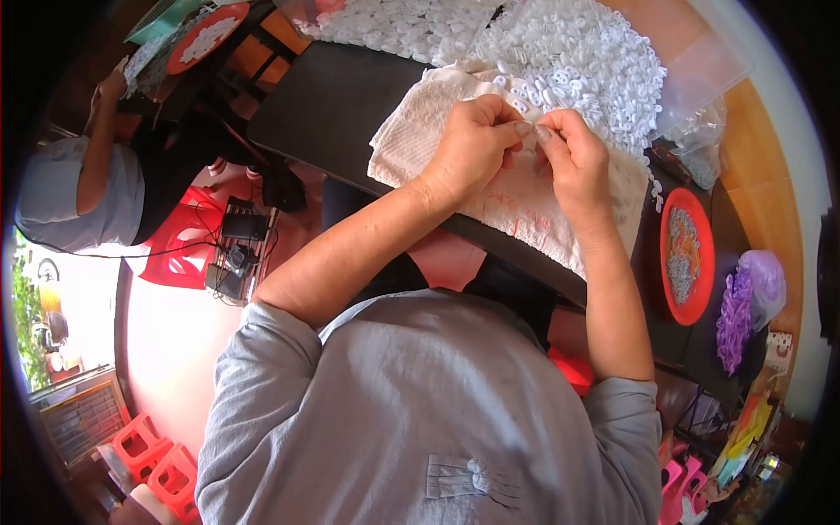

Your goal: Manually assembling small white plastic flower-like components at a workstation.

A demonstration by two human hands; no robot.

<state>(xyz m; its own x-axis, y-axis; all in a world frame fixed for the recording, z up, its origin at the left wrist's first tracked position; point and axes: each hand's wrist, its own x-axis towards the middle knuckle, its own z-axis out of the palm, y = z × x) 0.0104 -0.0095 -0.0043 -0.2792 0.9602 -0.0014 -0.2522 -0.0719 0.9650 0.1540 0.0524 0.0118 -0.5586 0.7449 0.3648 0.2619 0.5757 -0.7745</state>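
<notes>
My left hand (480,140) and my right hand (573,157) meet fingertip to fingertip over a pale towel (411,131). Both are closed in a pinch. Whatever sits between the fingers is too small and too covered to make out. Just beyond the hands, loose small white plastic pieces (560,92) with holes in them lie on the towel's far edge. They run into a large heap of the same white pieces (604,52). Red writing marks the towel below my hands.
On the right stand a red bowl (708,262) of small grey parts, a purple bundle (733,319) and a clear plastic bag (704,144). The dark table (328,105) reaches left. Another person (83,188) works at a table on the far left, beside a red plate (188,57) of white pieces.
</notes>
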